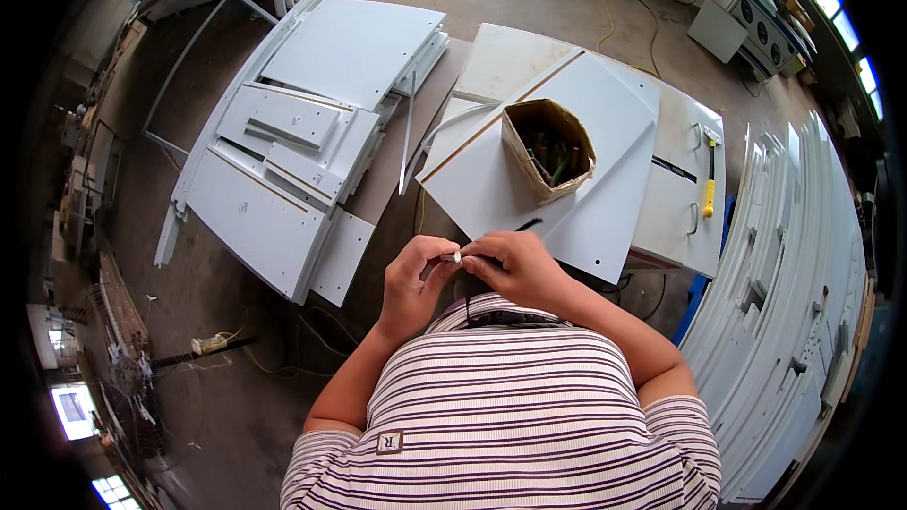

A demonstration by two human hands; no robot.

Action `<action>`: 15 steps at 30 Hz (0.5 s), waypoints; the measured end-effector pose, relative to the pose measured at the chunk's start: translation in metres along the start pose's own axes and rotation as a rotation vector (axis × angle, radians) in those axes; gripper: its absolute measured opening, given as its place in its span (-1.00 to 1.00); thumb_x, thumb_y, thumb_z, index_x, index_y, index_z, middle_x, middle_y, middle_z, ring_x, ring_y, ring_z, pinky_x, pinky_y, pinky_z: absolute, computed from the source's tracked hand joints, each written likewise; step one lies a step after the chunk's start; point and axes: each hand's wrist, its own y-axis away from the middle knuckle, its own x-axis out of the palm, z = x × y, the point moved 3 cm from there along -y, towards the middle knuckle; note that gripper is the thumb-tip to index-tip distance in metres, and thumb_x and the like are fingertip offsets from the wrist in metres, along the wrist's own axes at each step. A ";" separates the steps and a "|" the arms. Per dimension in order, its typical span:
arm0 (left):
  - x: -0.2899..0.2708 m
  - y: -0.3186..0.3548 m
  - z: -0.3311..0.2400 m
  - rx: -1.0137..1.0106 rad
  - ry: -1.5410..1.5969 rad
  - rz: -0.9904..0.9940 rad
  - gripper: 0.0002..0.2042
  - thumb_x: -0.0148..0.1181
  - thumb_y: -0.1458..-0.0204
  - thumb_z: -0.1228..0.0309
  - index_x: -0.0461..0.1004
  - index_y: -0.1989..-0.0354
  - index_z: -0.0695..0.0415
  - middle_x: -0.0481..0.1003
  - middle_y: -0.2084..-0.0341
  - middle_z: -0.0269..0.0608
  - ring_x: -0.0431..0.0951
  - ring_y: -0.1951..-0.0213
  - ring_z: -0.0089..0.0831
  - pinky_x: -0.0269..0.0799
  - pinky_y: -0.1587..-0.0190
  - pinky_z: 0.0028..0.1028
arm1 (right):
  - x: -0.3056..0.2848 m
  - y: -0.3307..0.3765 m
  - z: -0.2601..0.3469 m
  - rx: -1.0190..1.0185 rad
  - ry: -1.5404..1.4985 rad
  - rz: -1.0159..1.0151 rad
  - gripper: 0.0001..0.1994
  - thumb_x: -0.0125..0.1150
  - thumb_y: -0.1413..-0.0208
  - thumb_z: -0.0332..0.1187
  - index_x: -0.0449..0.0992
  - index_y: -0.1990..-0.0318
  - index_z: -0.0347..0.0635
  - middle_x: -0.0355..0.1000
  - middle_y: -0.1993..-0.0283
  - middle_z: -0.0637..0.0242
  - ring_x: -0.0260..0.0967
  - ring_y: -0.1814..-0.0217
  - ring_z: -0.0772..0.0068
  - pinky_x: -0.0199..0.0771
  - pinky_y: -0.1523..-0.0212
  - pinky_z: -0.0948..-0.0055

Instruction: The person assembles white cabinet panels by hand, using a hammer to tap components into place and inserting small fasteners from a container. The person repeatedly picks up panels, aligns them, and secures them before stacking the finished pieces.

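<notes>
My left hand (416, 276) and my right hand (515, 264) meet just in front of my chest, both pinching a small pale part (455, 256) between their fingertips. What the part is, I cannot tell; it is tiny and mostly hidden by the fingers. Right beyond the hands lies a large white panel (548, 132) on a work surface. An open brown cardboard box (548, 146) with several small dark and greenish pieces inside stands on that panel.
A yellow-handled hammer (709, 184) lies on a white panel with metal handles (690, 179) at the right. Stacked white panels (302, 142) lie at the left on the floor. More white boards (803, 283) lean at the far right. Cables cross the concrete floor.
</notes>
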 end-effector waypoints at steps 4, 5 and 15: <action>-0.013 0.014 0.011 -0.132 0.015 -0.122 -0.85 0.18 -0.11 0.56 0.43 0.15 0.22 0.46 0.35 -0.31 0.47 0.38 -0.61 0.43 0.31 -0.59 | 0.015 -0.007 0.005 -0.071 0.021 0.047 -0.89 0.23 -0.02 -0.47 0.54 0.29 -0.31 0.47 0.43 0.09 0.43 0.39 0.04 0.42 0.36 0.27; -0.015 0.019 0.014 -0.232 0.093 -0.161 -0.84 0.19 -0.11 0.55 0.43 0.15 0.22 0.46 0.36 -0.31 0.46 0.39 -0.62 0.43 0.33 -0.59 | 0.018 -0.009 0.005 -0.044 0.013 0.057 -0.88 0.23 -0.03 -0.46 0.54 0.29 -0.31 0.47 0.43 0.10 0.42 0.40 0.05 0.42 0.37 0.28; -0.075 0.021 0.036 0.049 -0.561 -0.031 -0.82 0.06 -0.20 0.41 0.49 0.17 0.27 0.43 0.35 -0.25 0.43 0.26 -0.46 0.36 0.16 -0.46 | 0.040 -0.017 0.002 0.346 -0.332 0.151 -0.81 0.20 -0.14 -0.38 0.55 0.19 -0.32 0.45 0.50 0.33 0.26 0.56 0.65 0.30 0.51 0.54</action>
